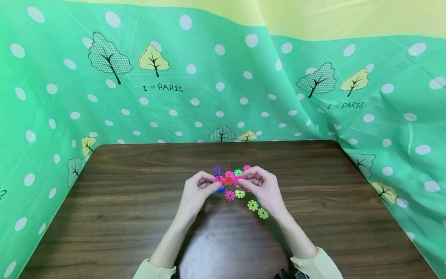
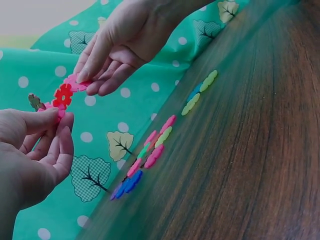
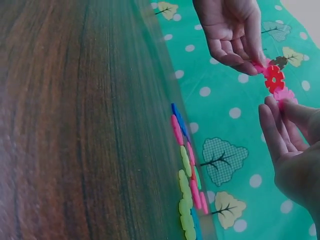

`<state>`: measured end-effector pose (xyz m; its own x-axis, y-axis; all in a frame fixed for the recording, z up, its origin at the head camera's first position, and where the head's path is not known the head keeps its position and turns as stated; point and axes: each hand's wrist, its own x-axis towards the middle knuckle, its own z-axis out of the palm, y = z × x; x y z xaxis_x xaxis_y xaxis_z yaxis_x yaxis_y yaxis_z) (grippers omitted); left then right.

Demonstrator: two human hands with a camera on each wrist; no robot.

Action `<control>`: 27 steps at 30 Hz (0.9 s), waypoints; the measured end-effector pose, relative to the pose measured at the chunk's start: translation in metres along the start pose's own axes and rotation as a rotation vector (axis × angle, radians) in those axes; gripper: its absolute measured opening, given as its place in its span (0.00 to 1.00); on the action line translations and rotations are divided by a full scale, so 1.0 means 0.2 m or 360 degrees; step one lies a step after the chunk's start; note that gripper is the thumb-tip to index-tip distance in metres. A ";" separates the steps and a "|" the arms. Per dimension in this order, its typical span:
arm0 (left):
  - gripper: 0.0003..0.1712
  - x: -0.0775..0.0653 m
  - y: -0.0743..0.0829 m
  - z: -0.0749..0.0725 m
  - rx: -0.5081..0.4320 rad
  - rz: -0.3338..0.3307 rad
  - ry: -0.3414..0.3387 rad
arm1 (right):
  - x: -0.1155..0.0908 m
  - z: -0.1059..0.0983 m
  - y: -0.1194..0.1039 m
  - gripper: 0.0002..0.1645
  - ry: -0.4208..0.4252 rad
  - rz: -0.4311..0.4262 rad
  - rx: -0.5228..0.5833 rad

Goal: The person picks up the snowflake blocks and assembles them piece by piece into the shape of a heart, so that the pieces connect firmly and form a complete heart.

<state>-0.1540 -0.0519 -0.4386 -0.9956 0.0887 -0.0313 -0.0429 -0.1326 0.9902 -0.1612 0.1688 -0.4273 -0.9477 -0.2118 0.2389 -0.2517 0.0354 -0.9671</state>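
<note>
Held up over the table is a short chain of flower-shaped plastic discs, notched at their edges. A red disc forms its middle, between two pink ones. My left hand pinches the pink disc at the left end between thumb and fingers. At the right end, my right hand pinches the other pink disc. A dark, dull-coloured disc sticks out beside the left-hand pink one, set at an angle to it. Fingertips cover part of both pink discs.
Several loose discs lie flat below the hands, among them a pink disc, a blue disc and yellow-green discs nearer the front. The brown wooden table meets a green dotted cloth at its back and sides.
</note>
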 end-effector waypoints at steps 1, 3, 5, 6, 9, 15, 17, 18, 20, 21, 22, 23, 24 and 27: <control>0.11 0.00 0.00 0.00 -0.0004 -0.0010 0.0001 | 0.00 0.00 0.00 0.11 -0.0003 0.0011 0.0034; 0.11 0.00 -0.01 0.00 -0.0020 -0.0026 0.0002 | 0.00 0.01 0.00 0.12 -0.0001 0.0035 0.0087; 0.12 0.00 -0.01 0.00 -0.0034 -0.0031 0.0001 | 0.00 0.02 0.00 0.12 0.0009 0.0053 0.0116; 0.12 0.00 -0.01 0.00 -0.0042 -0.0032 0.0002 | 0.00 0.02 0.01 0.13 0.0017 0.0060 0.0121; 0.11 -0.01 -0.01 0.00 -0.0063 -0.0034 0.0017 | 0.00 0.03 0.01 0.13 0.0043 0.0080 0.0123; 0.09 -0.01 -0.02 0.00 -0.0088 -0.0058 0.0052 | 0.00 0.05 0.02 0.13 0.0082 0.0137 0.0122; 0.09 -0.01 -0.02 0.01 -0.0102 -0.0068 0.0042 | 0.00 0.06 0.02 0.12 0.0096 0.0146 0.0111; 0.09 -0.01 -0.02 0.01 -0.0108 -0.0068 0.0034 | 0.00 0.06 0.02 0.11 0.0103 0.0148 0.0108; 0.09 -0.02 -0.02 0.02 -0.0126 -0.0073 0.0026 | 0.00 0.06 0.02 0.11 0.0105 0.0150 0.0109; 0.09 -0.02 -0.02 0.02 -0.0132 -0.0074 0.0026 | 0.00 0.06 0.01 0.11 0.0107 0.0150 0.0112; 0.08 -0.02 -0.02 0.02 -0.0141 -0.0077 0.0029 | 0.00 0.06 0.01 0.11 0.0107 0.0152 0.0117; 0.08 -0.02 -0.02 0.03 -0.0148 -0.0081 0.0028 | 0.00 0.05 0.01 0.12 0.0107 0.0156 0.0123; 0.08 -0.02 -0.03 0.03 -0.0153 -0.0084 0.0024 | 0.01 0.05 0.01 0.13 0.0102 0.0161 0.0126; 0.07 -0.02 -0.03 0.04 -0.0153 -0.0120 -0.0010 | 0.01 0.04 0.00 0.15 0.0093 0.0171 0.0089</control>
<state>-0.1493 -0.0439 -0.4436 -0.9886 0.1083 -0.1042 -0.1260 -0.2195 0.9674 -0.1612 0.1613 -0.4286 -0.9788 -0.1525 0.1366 -0.1383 0.0001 -0.9904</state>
